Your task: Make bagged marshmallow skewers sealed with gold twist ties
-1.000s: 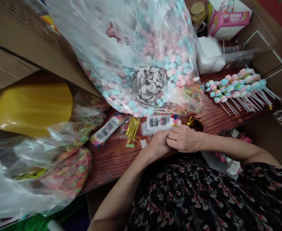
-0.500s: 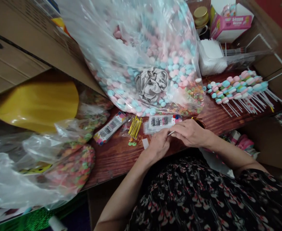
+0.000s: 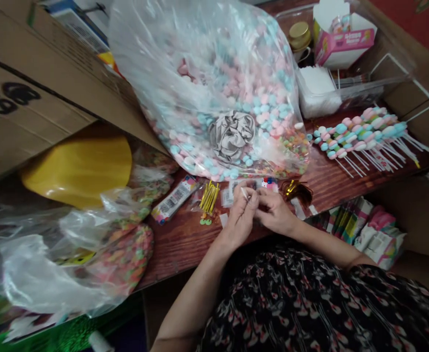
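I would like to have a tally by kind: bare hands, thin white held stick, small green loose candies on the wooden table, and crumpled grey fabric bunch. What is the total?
Bare hands: 2 (left hand, right hand)
Thin white stick, held: 1
Small green loose candies: 2
Crumpled grey fabric bunch: 1
Total: 6

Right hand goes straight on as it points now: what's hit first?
Most likely the left hand, just ahead of the right hand. They may be touching; this single view doesn't settle the depth.
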`<state>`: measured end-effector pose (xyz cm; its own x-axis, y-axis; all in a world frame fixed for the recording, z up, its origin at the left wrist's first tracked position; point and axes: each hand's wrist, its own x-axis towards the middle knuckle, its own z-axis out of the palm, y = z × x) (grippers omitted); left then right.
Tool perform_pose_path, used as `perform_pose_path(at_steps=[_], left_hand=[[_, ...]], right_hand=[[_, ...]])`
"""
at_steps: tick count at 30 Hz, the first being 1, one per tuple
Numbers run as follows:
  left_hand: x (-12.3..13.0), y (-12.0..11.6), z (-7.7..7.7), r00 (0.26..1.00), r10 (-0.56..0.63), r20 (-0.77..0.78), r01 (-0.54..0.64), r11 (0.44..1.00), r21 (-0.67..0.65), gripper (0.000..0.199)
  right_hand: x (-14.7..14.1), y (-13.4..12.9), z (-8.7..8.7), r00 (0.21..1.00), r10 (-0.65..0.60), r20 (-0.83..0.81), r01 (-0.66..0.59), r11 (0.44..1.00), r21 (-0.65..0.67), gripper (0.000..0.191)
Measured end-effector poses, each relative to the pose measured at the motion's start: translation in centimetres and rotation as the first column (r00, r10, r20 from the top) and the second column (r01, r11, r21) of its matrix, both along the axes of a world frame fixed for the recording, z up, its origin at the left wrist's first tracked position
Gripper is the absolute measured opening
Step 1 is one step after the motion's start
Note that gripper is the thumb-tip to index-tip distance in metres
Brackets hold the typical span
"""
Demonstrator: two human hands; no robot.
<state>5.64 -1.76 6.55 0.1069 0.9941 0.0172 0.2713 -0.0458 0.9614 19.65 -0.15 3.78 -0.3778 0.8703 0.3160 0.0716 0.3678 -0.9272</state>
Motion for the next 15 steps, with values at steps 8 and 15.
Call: perform_pose_path(at_steps=[8, 15], left_hand=[[-0.4, -2.8, -2.4, 0.986, -0.024, 0.162, 0.060, 0.973, -0.221, 0.031], [-1.2, -2.3, -1.3, 0.935, -0.156, 0.319, 0.288, 0.859, -0.424, 0.030]], right_hand=[[1.6, 0.5, -0.4, 0.997, -0.063, 0.036, 0.061, 0.996, 0.057, 0.013], [1.2, -0.6, -0.7, 0.993, -0.116, 0.035, 0.103, 0.960, 0.261, 0.020]])
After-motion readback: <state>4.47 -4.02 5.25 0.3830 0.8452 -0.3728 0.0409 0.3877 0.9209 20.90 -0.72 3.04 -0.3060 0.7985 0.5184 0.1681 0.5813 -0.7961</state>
